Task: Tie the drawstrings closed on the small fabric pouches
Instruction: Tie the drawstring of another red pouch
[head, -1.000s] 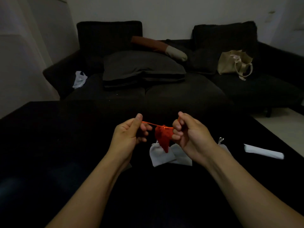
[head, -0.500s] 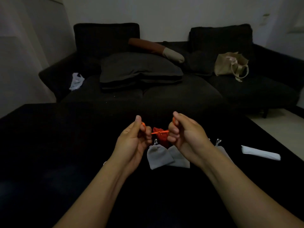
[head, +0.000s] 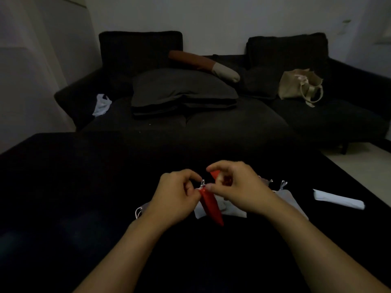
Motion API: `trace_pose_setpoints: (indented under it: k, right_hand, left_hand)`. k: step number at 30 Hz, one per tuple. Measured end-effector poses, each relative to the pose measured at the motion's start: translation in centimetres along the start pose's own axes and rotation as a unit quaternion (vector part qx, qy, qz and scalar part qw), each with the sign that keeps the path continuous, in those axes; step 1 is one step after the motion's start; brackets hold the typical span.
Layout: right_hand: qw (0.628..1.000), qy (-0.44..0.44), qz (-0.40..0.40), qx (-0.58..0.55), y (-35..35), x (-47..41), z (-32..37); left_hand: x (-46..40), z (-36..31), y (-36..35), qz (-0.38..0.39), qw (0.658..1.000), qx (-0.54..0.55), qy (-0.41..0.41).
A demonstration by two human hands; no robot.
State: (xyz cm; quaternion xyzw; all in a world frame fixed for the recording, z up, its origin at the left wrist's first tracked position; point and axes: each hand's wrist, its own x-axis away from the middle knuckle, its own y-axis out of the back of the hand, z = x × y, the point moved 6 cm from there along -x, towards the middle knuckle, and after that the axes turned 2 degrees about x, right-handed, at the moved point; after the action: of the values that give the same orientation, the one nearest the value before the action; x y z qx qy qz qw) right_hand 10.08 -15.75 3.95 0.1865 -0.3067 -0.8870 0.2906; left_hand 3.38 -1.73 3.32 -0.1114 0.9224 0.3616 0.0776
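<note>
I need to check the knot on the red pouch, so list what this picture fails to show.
- Head view: the red pouch's drawstring and any knot are hidden by the fingers of the left hand and right hand.
- Head view: the grey pouches are partly covered by both hands, so their count is unclear.
- Head view: dim light hides detail on the black surface.

Red pouch [head: 211, 206], pale grey pouches [head: 289, 197] on black table [head: 63, 176]; dark sofa [head: 232, 123], beige bag [head: 296, 87]

red pouch [head: 211, 206] hanging tilted, held up, grey pouches [head: 292, 199] lying flat beneath
</note>
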Motion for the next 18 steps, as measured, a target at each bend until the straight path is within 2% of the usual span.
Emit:
trace_pose_setpoints:
  k: [2,4,6,8,9,11,12,14,15,18]
  right_hand:
    - [0.994,0.006,0.001,0.109,-0.2,0.1,0.2]
    - [0.982,-0.02,0.007,0.188,-0.5,-0.2,0.1]
    - [0.961,-0.053,0.022,0.271,-0.9,-0.6,-0.4]
    - [0.957,-0.059,0.032,0.283,-1.4,-0.8,-0.8]
    - [0.968,-0.053,0.036,0.243,-1.5,-0.7,-0.9]
    - [0.994,-0.066,0.061,0.062,-1.2,-0.6,-1.2]
    - [0.99,-0.094,0.083,-0.06,-1.1,-0.3,-1.2]
    - [0.948,-0.152,0.121,-0.251,-0.9,0.1,-1.3]
    - [0.935,-0.17,0.123,-0.287,-1.0,0.3,-1.4]
    - [0.933,-0.175,0.127,-0.289,-1.3,0.2,-1.4]
  left_hand:
    - [-0.1,0.1,-0.4,0.017,0.995,-0.091,-0.034]
    - [-0.6,0.6,-0.5,0.014,0.991,-0.127,-0.04]
    - [-0.8,1.1,-0.8,0.02,0.993,-0.115,-0.026]
    - [-0.9,1.3,-1.3,0.036,0.998,-0.051,-0.005]
    - [-1.0,1.7,-1.5,0.041,0.999,0.012,0.019]
    - [-1.2,2.4,-1.5,0.031,0.98,0.182,0.072]
    - [-1.2,2.6,-1.4,0.023,0.96,0.266,0.091]
    - [-1.3,2.3,-1.2,0.012,0.924,0.372,0.09]
    - [-1.1,2.1,-1.1,0.002,0.92,0.385,0.078]
    - [-1.0,1.6,-0.6,-0.01,0.923,0.38,0.059]
